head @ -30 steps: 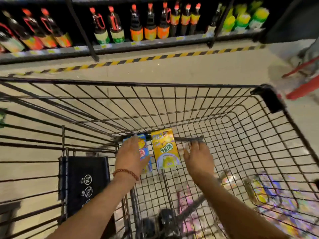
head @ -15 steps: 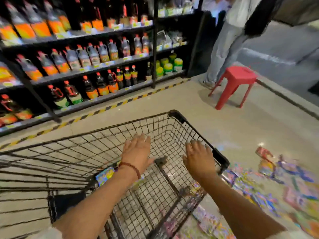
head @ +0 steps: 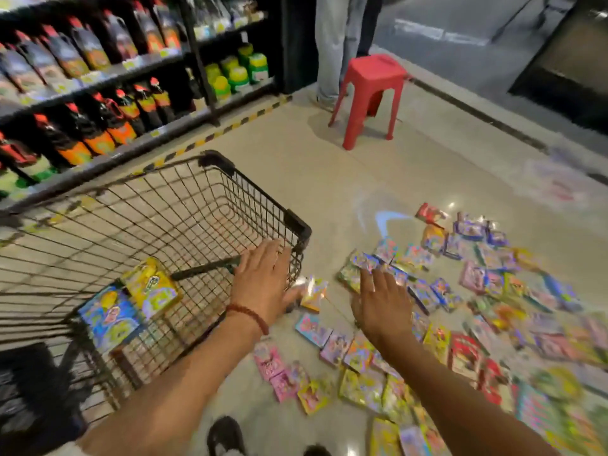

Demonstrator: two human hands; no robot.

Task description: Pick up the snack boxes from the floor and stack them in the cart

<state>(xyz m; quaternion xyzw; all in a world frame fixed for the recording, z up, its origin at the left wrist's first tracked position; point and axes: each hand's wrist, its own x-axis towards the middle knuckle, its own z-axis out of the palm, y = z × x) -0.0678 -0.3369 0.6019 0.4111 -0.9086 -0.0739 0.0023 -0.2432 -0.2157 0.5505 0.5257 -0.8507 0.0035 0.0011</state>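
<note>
A black wire cart (head: 230,205) stands at the left. Inside it lie a yellow snack box (head: 151,289) and a blue snack box (head: 108,315), side by side. Many colourful snack boxes (head: 437,307) are scattered on the floor to the right of the cart. My left hand (head: 263,281) hovers at the cart's right corner with fingers straight, holding nothing. My right hand (head: 381,304) is spread flat above the floor boxes, also holding nothing. The picture is blurred by motion.
Shelves of bottles (head: 98,103) run along the left behind a yellow-black floor stripe. A red plastic stool (head: 371,93) stands further back, with a person's legs (head: 332,44) behind it. My shoes (head: 227,436) show at the bottom edge.
My view has swung right from the cart to the floor boxes. Both hands left the boxes in the cart and moved right, the right one out over the floor pile.
</note>
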